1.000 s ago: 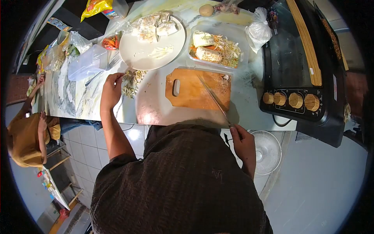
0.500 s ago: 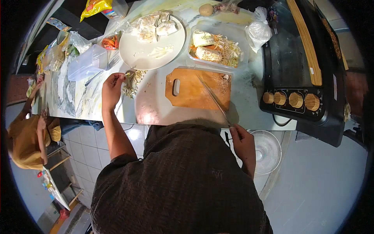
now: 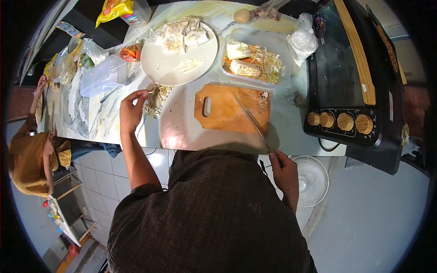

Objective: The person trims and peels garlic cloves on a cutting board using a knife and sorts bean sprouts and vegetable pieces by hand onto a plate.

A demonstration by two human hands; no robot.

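My left hand (image 3: 132, 109) is pinched at the edge of a small pile of bean sprouts (image 3: 159, 99) on the counter; what lies between its fingertips is too small to make out. My right hand (image 3: 284, 172) grips the handle of a knife (image 3: 249, 116), whose blade lies slanted across the wooden cutting board (image 3: 223, 119). A few small scraps sit at the board's upper right corner. Behind the board, a clear container (image 3: 286, 75) holds sprouts, orange shreds and two pale blocks. A round plate (image 3: 159, 73) with folded white pieces and pale strips stands behind the sprout pile.
A black oven (image 3: 337, 68) with wooden knobs stands at the right, beside a tied bag of white powder (image 3: 302, 40). An empty clear tub (image 3: 102, 77), a fork and bagged vegetables lie on the left. Another person (image 3: 32, 159) is at the far left; a fan (image 3: 310, 181) stands below the counter.
The view has shifted slightly, so the counter items appear a little lower. My left hand stays by the sprouts with its fingers slightly moved. The other person's arm has risen.
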